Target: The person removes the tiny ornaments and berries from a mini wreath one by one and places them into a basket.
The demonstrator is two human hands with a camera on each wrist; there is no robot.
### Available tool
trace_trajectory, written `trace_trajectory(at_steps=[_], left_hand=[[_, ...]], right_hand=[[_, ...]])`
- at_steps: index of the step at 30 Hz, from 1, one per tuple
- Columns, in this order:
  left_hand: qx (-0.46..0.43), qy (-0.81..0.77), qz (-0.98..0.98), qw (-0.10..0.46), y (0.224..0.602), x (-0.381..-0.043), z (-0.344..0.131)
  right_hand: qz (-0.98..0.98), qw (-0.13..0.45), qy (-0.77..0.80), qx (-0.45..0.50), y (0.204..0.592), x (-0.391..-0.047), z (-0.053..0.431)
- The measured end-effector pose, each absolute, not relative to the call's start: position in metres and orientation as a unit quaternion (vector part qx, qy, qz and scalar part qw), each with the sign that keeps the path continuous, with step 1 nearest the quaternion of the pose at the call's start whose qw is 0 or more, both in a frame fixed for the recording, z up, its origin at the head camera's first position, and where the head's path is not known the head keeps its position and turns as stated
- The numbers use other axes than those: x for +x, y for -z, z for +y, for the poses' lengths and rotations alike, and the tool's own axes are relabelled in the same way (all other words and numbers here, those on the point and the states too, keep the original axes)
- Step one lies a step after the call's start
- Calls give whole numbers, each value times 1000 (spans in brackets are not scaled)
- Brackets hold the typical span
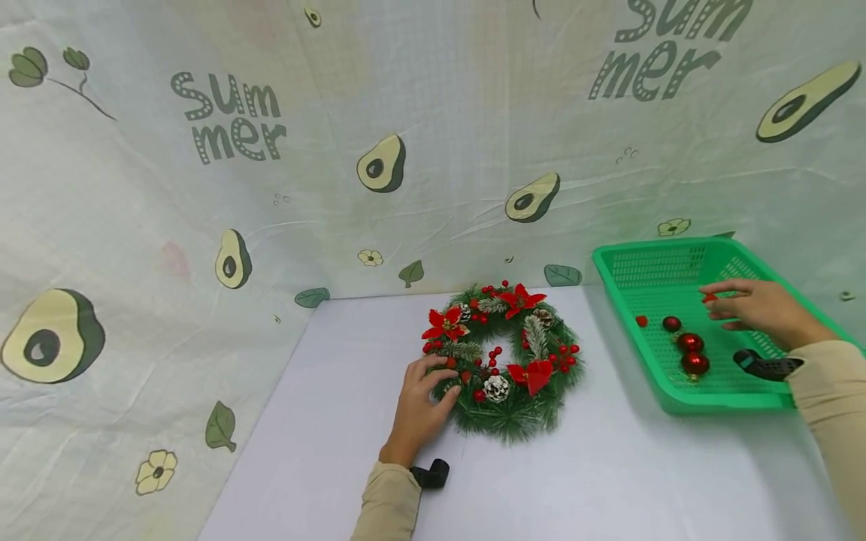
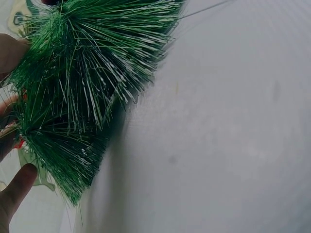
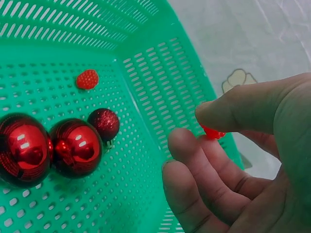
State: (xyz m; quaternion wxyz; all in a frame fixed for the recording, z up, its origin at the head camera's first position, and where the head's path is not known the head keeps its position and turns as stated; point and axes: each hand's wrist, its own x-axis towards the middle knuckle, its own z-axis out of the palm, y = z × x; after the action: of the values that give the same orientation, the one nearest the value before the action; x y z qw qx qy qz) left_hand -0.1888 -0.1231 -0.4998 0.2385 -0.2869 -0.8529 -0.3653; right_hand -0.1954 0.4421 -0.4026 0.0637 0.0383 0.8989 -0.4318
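"What is the left hand (image 1: 422, 406) doing over there?"

"It's resting on the left edge of the Christmas wreath (image 1: 510, 422), which is lying on the white table (image 1: 325, 421). The fingers are spreading fairly wide over the greenery, and the thumb is standing apart on the near side. Pine needles are covering part of the fingers in the wrist view, so I can't tell how firmly they're pressing."

"And what's showing on the wreath?"

"Red poinsettias (image 1: 531, 376) are sitting around the ring, and a frosted pinecone (image 1: 497, 388) is nestling low in the greenery."

"The right hand (image 1: 764, 312) is hovering over the green plastic basket (image 1: 734, 402), isn't it?"

"Yes, at the wreath's right. The thumb and index finger are pinching a small red raspberry ornament (image 3: 214, 133) between their tips, while the other fingers are bending beneath."

"What else is lying in the basket?"

"Two large shiny red baubles (image 3: 77, 148) are sitting side by side, and a smaller glittery bauble (image 3: 104, 124) is resting just beside them. A second raspberry ornament (image 3: 87, 79) is lying apart from those. Behind everything, an avocado-print cloth (image 1: 440, 90) is hanging."
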Motion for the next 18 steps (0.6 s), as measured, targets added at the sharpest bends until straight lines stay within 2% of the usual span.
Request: trace_trajectory(at_steps=[18], left_hand=[[-288, 362, -855, 237, 497, -187, -122]], right_hand=[[915, 61, 393, 58, 413, -202, 444]])
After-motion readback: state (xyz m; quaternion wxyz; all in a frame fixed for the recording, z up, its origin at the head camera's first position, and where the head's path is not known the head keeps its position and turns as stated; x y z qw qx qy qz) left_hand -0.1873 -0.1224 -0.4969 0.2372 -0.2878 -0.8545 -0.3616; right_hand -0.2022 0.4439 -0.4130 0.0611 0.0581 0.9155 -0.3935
